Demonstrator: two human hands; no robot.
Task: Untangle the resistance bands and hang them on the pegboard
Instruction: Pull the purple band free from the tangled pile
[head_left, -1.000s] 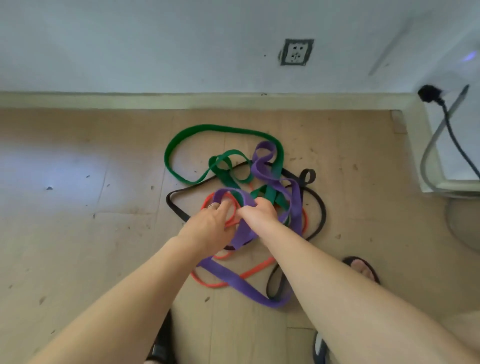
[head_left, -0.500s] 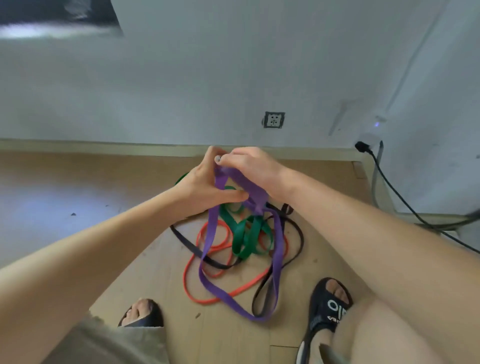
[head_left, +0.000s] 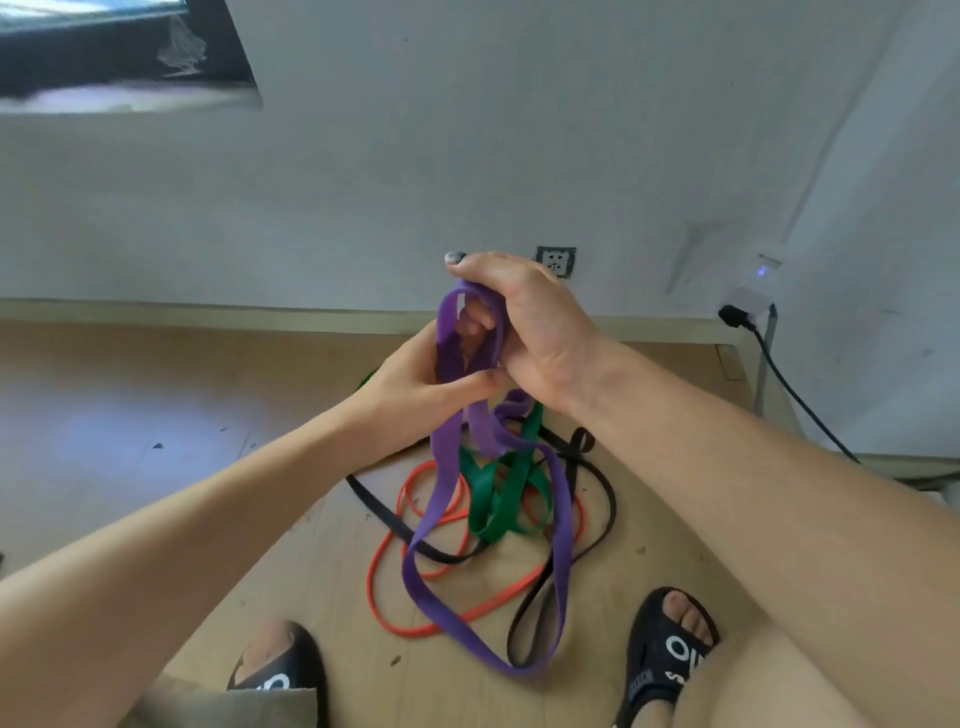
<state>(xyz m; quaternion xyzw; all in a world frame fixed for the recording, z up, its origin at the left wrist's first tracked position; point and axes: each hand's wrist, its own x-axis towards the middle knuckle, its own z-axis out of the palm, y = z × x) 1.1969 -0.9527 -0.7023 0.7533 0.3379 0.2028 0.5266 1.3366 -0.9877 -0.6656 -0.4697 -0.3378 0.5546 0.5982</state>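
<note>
We find the right hand (head_left: 524, 332), at centre frame, curled round the top fold of the purple resistance band (head_left: 441, 493). The left hand (head_left: 415, 384) pinches the same band just below. The band's long loop hangs to the wooden floor (head_left: 156, 405) at lower centre, threaded through the green band (head_left: 498, 499), orange band (head_left: 384, 587) and black band (head_left: 608, 499), which lie in a heap.

In our judgement, the purple band is best raised slowly, feeding hand over hand and shaking the green band loose before it snags. The pegboard is not in view.
</note>
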